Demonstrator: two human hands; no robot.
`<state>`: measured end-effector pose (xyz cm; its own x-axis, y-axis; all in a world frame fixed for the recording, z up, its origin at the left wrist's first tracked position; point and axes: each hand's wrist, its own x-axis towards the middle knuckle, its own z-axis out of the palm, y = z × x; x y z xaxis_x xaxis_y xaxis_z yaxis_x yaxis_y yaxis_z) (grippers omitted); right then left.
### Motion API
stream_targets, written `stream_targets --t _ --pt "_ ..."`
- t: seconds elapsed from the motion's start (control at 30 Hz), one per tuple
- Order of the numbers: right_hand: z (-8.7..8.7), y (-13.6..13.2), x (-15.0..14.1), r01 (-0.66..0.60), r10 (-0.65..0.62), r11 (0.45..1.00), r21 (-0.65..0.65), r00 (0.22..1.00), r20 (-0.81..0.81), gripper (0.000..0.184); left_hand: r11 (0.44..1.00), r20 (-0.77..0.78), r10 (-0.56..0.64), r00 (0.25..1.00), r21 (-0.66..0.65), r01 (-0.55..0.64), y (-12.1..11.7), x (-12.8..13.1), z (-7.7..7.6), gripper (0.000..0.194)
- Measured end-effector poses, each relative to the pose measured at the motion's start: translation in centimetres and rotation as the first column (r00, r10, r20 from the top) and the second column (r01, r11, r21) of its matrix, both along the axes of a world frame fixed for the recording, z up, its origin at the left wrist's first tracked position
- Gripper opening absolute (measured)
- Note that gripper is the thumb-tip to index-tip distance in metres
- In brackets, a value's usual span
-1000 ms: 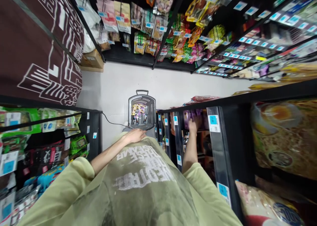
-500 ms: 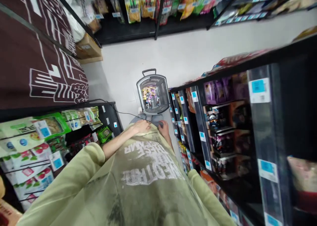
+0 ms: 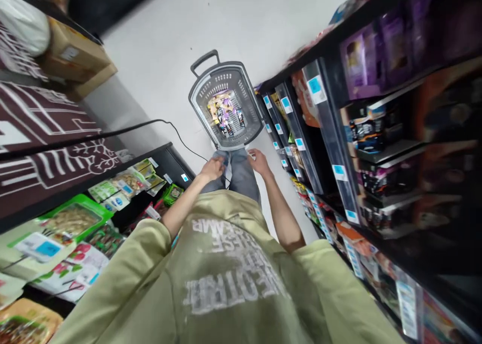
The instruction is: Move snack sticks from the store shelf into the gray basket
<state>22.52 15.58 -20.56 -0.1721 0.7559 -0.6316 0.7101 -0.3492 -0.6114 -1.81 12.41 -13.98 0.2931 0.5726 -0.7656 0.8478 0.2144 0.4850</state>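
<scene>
A grey shopping basket (image 3: 241, 78) stands on the floor in front of my feet, its handle tipped towards the far side. Several small snack packets (image 3: 226, 114) lie inside it. My left hand (image 3: 213, 168) is over my left thigh, just short of the basket's near rim, its fingers loosely bent with nothing seen in them. On the other side, my right hand (image 3: 259, 161) hangs beside my right leg, close to the basket's near right corner. Its fingers are slightly bent and apart, and I see nothing held.
Tall shelving with packaged snacks (image 3: 371, 133) runs along my right. To the left, a lower rack carries bagged foods (image 3: 75, 218). A black cable (image 3: 165, 121) stretches from the left to my legs. Cardboard boxes (image 3: 75, 52) stand at the far left on a pale floor (image 3: 158, 68).
My view has come lower and turned, so the basket looks larger. Both hands have moved away from my shirt front and down towards the basket, now farther apart.
</scene>
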Motion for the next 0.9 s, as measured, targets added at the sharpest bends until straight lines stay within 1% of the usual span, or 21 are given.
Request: stream_targets --t 0.07,0.13,0.2,0.27,0.33,0.4,0.43,0.5,0.57,0.63,0.73,0.8,0.83,0.9 --pt "-2.2 1.5 0.0 0.031 -0.031 0.999 -0.015 1.000 0.004 0.027 0.994 0.015 0.110 0.994 -0.023 -0.110 0.3 0.1 -3.0 0.052" --pt "-4.7 2.6 -0.2 0.066 -0.065 0.997 -0.050 0.998 0.018 0.031 0.968 0.022 0.245 0.969 -0.055 -0.243 0.4 0.2 -6.1 0.055" --pt "-7.8 3.5 -0.6 0.094 -0.091 0.992 -0.086 0.995 0.038 0.034 0.917 0.000 0.391 0.921 -0.088 -0.389 0.3 0.1 -9.4 0.056" --pt "-11.4 4.1 -1.0 0.106 -0.099 0.987 -0.122 0.993 0.064 0.035 0.844 -0.043 0.523 0.852 -0.112 -0.524 0.0 0.0 -12.9 0.058" --pt "-15.6 4.6 -1.5 0.090 -0.076 0.984 -0.154 0.992 0.096 0.035 0.767 -0.087 0.622 0.778 -0.136 -0.628 -0.3 0.0 -16.6 0.059" --pt "-20.2 4.8 -1.9 0.043 -0.022 0.982 -0.183 0.993 0.117 0.037 0.704 -0.107 0.685 0.720 -0.157 -0.693 -0.7 0.1 -20.4 0.060" --pt "-22.7 4.9 -2.0 0.013 0.010 0.981 -0.193 0.993 0.119 0.038 0.682 -0.104 0.707 0.700 -0.160 -0.713 -0.8 0.2 -22.3 0.060" --pt "-27.8 4.9 -2.2 -0.040 0.062 0.980 -0.197 0.992 0.107 0.042 0.657 -0.080 0.738 0.670 -0.138 -0.741 -1.0 0.6 -25.9 0.061" --pt "-33.0 4.7 -2.3 -0.071 0.087 0.982 -0.177 0.993 0.084 0.045 0.637 -0.070 0.766 0.639 -0.052 -0.769 -0.9 1.2 -29.1 0.067" --pt "-38.1 4.5 -2.2 -0.081 0.088 0.987 -0.139 0.995 0.048 0.048 0.611 -0.088 0.791 0.605 0.097 -0.785 -0.5 1.8 -31.5 0.074" --pt "-45.1 4.4 -2.2 -0.064 0.063 0.996 -0.064 0.998 -0.027 0.052 0.591 -0.130 0.801 0.585 0.332 -0.735 0.8 2.5 -34.0 0.081" --pt "-49.1 4.6 -2.4 -0.044 0.042 0.998 -0.044 0.998 -0.049 0.052 0.584 -0.153 0.799 0.581 0.430 -0.689 1.6 2.7 -35.2 0.084" --pt "-50.8 4.8 -2.6 -0.040 0.038 0.998 -0.053 0.999 -0.038 0.051 0.583 -0.160 0.798 0.582 0.451 -0.676 2.0 2.7 -35.7 0.084" --pt "-53.7 5.4 -3.2 -0.045 0.046 0.995 -0.088 0.999 0.010 0.049 0.589 -0.173 0.793 0.585 0.465 -0.661 2.4 2.7 -36.5 0.082"
